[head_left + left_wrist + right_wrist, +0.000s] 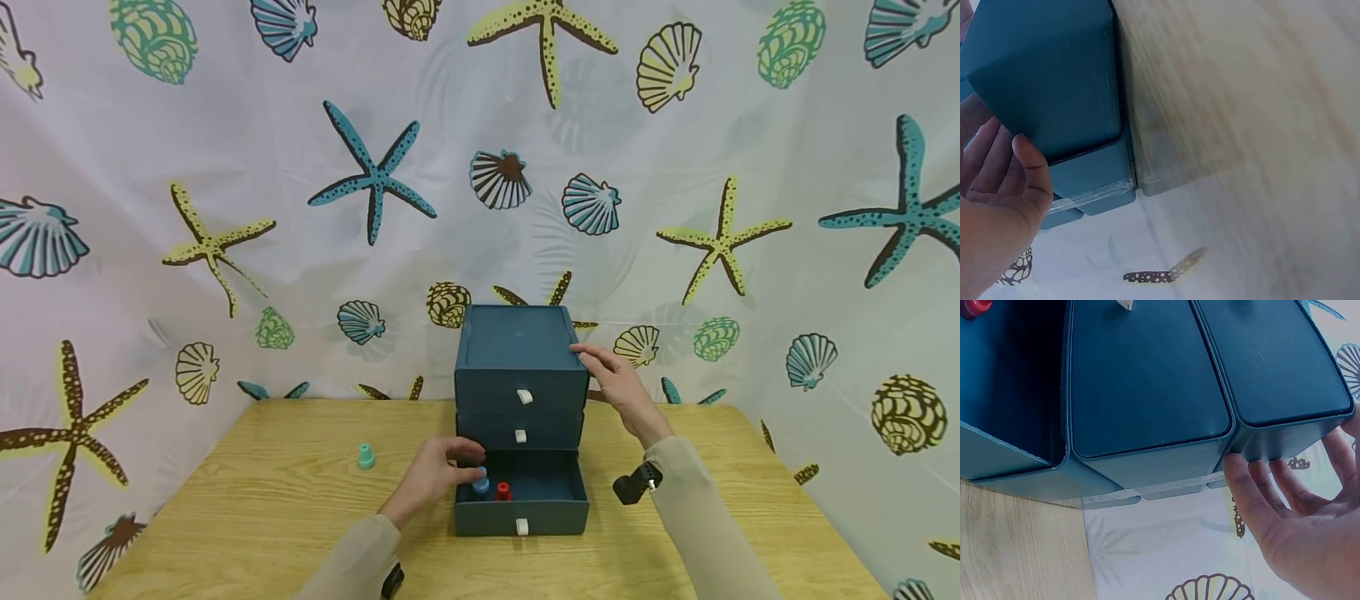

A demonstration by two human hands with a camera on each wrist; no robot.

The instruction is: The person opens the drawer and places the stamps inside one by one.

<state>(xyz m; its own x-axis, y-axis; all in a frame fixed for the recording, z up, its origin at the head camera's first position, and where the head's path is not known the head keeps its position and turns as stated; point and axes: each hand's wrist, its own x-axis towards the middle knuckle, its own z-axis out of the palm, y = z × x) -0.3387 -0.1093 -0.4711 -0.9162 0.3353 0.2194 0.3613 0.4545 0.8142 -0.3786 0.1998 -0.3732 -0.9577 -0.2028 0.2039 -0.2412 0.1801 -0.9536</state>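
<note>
A dark blue three-drawer box (521, 337) stands on the table with its bottom drawer (551, 477) pulled out. In that drawer stand a small blue stepped peg (481, 486) and a red one (503, 492). My left hand (435, 475) reaches over the drawer's left wall and pinches the blue peg near its top; the left wrist view hides the peg and the fingertips. High on the box's right side rests my right hand (618, 383). In the right wrist view its fingertips (1233, 464) touch the side wall beside the top drawer.
A teal stepped peg (366, 457) stands on the wooden table (300, 500), left of the box. Small white pull tabs (524, 397) mark the drawer fronts. Behind the table hangs a white cloth (465, 250) printed with shells and starfish.
</note>
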